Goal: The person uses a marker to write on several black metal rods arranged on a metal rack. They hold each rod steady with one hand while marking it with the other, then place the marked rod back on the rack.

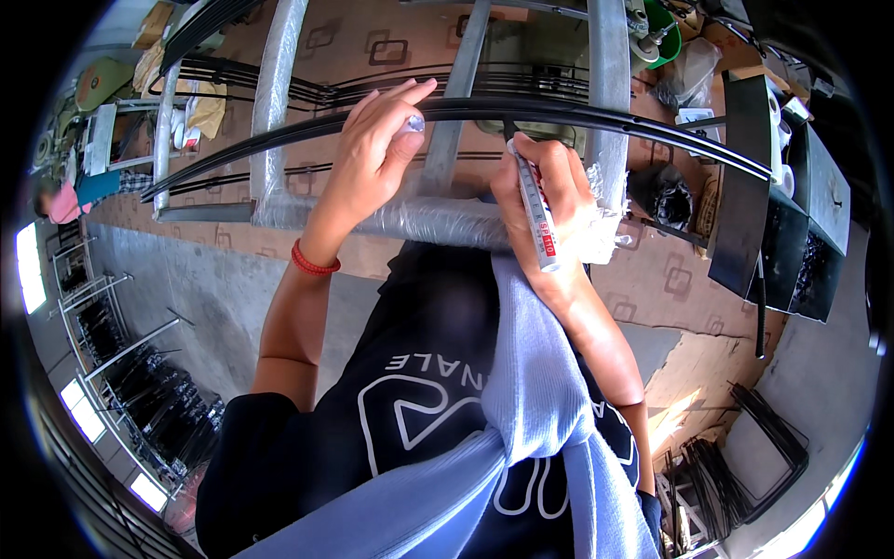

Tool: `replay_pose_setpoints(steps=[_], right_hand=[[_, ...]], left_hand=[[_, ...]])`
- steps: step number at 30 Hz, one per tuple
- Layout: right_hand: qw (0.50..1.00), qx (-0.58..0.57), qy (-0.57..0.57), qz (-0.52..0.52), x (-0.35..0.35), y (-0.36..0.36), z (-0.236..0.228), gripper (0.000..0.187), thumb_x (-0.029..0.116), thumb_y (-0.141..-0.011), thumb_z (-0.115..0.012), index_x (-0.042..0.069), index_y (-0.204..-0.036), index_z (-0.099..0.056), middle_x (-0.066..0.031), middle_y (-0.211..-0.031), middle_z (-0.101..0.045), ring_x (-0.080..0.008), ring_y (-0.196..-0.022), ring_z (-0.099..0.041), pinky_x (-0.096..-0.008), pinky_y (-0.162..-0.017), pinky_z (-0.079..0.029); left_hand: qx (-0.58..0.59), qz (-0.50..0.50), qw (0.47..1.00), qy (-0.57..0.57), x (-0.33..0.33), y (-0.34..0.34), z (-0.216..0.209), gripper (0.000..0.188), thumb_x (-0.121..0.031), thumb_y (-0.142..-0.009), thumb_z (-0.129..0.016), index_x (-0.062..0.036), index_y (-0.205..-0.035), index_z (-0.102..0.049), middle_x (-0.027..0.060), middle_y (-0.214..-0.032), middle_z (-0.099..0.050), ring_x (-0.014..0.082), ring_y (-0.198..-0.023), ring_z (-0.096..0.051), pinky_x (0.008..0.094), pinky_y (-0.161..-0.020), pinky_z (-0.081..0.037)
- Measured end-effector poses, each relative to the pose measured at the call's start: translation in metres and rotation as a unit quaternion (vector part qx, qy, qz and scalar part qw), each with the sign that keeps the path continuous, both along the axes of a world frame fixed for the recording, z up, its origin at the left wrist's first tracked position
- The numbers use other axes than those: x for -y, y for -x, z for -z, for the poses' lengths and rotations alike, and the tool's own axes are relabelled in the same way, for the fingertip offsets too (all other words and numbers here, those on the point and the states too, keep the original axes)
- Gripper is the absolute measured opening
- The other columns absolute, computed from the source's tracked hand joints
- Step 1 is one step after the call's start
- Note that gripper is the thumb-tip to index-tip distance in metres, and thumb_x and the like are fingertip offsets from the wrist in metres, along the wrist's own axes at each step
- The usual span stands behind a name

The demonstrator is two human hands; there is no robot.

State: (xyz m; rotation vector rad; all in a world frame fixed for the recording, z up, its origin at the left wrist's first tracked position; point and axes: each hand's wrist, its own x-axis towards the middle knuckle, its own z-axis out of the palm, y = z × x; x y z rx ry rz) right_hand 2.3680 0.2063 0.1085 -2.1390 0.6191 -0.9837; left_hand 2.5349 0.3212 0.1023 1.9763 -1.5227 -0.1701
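Note:
My right hand (549,191) is closed around a white marker pen (535,210) with red print. Its dark tip points up at a long black bar (447,110) and appears to touch its near edge. My left hand (368,163) rests at the same bar, left of the pen, with its fingers stretched up across it. A small pale, rounded piece (413,123), perhaps a cap, sits between its thumb tip and index finger. The bar lies crosswise on a metal frame wrapped in clear film (428,219).
More thin black rods (345,91) lie behind the bar. Dark panels (792,214) stand at the right, near a black bag (661,197). A green bucket (663,37) is at the far right. At the far left is another person (65,200). Racks of black parts (140,363) stand lower left.

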Motion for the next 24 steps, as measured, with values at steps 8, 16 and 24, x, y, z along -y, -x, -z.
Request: replay_pose_setpoints(steps=[8,16,24], right_hand=[[0.999,-0.001,-0.03,0.036,-0.0016,0.0017,0.0001,0.019,0.002,-0.071,-0.064,0.0,-0.088,-0.057,-0.0118,-0.071,-0.055,-0.0245,-0.063,-0.054,-0.0323,-0.059,-0.046],[0.996,0.008,-0.058,0.061,-0.0019,0.0047,-0.0005,0.018,0.0,-0.07,-0.063,0.0,-0.087,-0.057,-0.0124,-0.072,-0.056,-0.0265,-0.064,-0.055,-0.0349,-0.06,-0.047],[0.991,0.0,-0.099,0.089,-0.0009,0.0082,-0.0004,0.017,0.0,-0.07,-0.064,0.0,-0.086,-0.057,-0.0124,-0.072,-0.057,-0.0264,-0.064,-0.056,-0.0339,-0.06,-0.047]], left_hand=[[-0.003,-0.003,1.0,0.001,-0.0001,0.0002,0.0013,0.031,-0.032,-0.093,-0.04,-0.0031,-0.087,-0.049,0.0111,-0.127,-0.051,0.0311,-0.119,-0.045,0.0465,-0.103,-0.026],[0.012,0.001,1.0,0.015,-0.0005,-0.0011,0.0029,0.027,-0.026,-0.091,-0.047,-0.0011,-0.099,-0.054,0.0095,-0.124,-0.054,0.03,-0.115,-0.048,0.0458,-0.1,-0.03],[0.01,0.0,1.0,0.022,0.0006,-0.0003,0.0015,0.032,-0.025,-0.09,-0.048,-0.0019,-0.112,-0.053,0.0102,-0.118,-0.056,0.0293,-0.113,-0.05,0.0456,-0.1,-0.031]])
